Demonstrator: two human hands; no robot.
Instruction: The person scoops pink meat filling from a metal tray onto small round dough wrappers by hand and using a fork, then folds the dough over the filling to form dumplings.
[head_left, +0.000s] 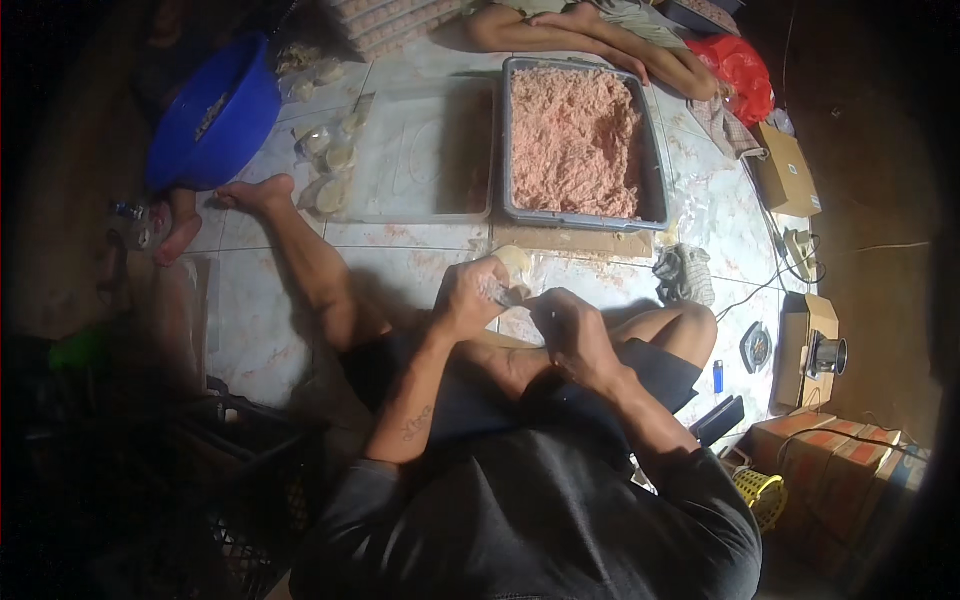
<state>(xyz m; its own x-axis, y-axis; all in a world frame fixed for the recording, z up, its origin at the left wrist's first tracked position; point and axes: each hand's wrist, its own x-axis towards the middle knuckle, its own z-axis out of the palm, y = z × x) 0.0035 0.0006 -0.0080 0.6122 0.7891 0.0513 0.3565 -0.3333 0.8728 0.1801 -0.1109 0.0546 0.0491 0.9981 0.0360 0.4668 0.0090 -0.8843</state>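
Note:
My left hand is closed around a small bundle with whitish, clear plastic showing at the fingers. Close on its right, my right hand has its fingers curled at the other side of the same small item; what lies inside the fingers is hidden. Just beyond my hands, pale round wrappers lie on the tiled floor. A grey plastic tub filled with pink minced filling stands farther off on a piece of cardboard. Beside it on the left is a translucent shallow tray.
Bagged round wrappers lie left of the tray, near a blue basin. Another person's legs are beyond the tub. A crumpled cloth, a lighter, cables and cardboard boxes are at right. A black crate stands at lower left.

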